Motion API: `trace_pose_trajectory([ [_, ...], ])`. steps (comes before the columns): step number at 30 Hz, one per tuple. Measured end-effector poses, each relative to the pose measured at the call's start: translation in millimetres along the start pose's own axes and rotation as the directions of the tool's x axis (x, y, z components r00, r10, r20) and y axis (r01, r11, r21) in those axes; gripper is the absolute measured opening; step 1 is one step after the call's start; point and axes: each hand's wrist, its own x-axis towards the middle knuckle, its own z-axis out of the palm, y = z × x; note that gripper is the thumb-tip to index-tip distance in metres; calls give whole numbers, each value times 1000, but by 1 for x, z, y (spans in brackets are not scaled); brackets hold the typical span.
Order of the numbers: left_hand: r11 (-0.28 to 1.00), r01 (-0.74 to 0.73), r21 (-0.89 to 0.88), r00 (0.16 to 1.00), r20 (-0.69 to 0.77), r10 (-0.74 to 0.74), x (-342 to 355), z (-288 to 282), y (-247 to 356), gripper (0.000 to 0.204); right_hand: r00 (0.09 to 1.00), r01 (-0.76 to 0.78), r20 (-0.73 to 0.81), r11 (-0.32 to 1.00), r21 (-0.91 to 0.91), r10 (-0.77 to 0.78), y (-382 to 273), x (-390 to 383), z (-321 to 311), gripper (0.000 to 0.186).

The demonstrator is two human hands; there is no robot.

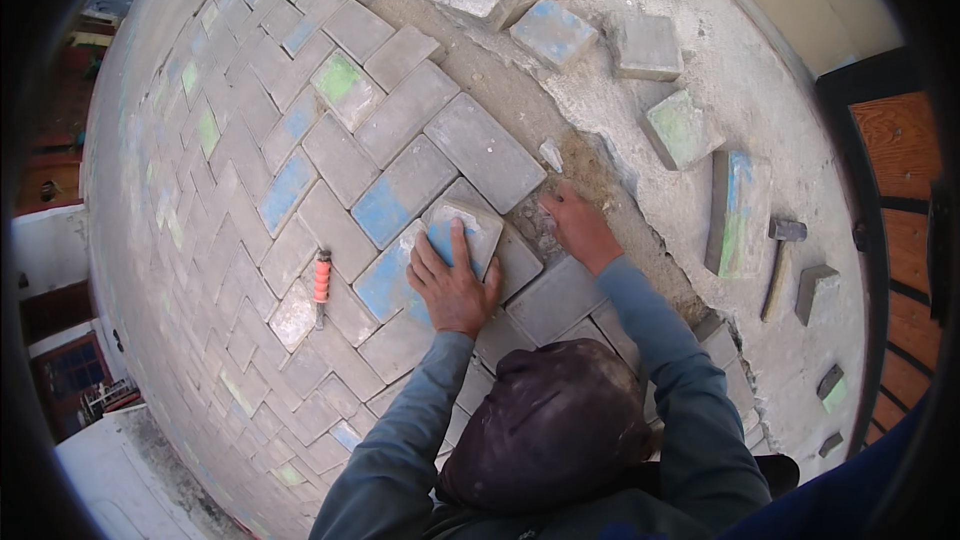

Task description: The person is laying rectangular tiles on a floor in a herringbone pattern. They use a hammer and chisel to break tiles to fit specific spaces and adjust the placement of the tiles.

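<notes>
- across the paved floor (pixel 260 150), pavers lie close together at angles; any piece added would best match that level and line.
- to its right, the concrete strip (pixel 725 95) has a ragged edge, so forcing a paver against it would likely leave a poor fit.
- between the two, the earth channel (pixel 485 45) looks gritty and uneven; raking it flat first should prevent rocking.
- beside the channel, the large grey paver (pixel 485 150) offers a straight edge to align with.
- the left hand (pixel 452 285) lies over the part-blue block, fingers spread; whether it grips or merely steadies, i cannot tell.
- that block (pixel 483 230) rests on top of other pavers, just left of the bare soil, sensibly clear while the bed is dressed.
- the right hand (pixel 583 227) is down at the soil, fingers bent; i cannot tell if they pinch anything.
- the hammer (pixel 777 275) lies on the concrete; light taps would suit better than blows.
- the orange-handled tool (pixel 322 285) lies on the paving, probably good for scraping corners.
- the pale chip (pixel 551 154) in the channel is worth picking out.
</notes>
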Motion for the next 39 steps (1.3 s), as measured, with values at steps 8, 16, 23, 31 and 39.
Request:
trace_pose_trajectory([
  [8,1000,2,4,1000,11,-2,-1,1,1,92,969,-109,-241,971,-211,57,12,74,-27,34],
  [16,999,26,-40,999,30,-24,3,3,12,89,975,-209,-101,974,-87,200,26,71,-37,47],
  [23,995,33,-90,999,15,-32,0,0,-4,86,986,4,169,998,56,-13,1,31,-75,40],
  [31,995,32,-92,999,42,-29,-5,-2,-6,96,981,154,140,978,-138,-135,-10,2,16,47],
  [39,993,57,-107,997,50,-52,-7,-4,-2,95,998,44,-33,962,-268,-55,-4,5,16,37],
])
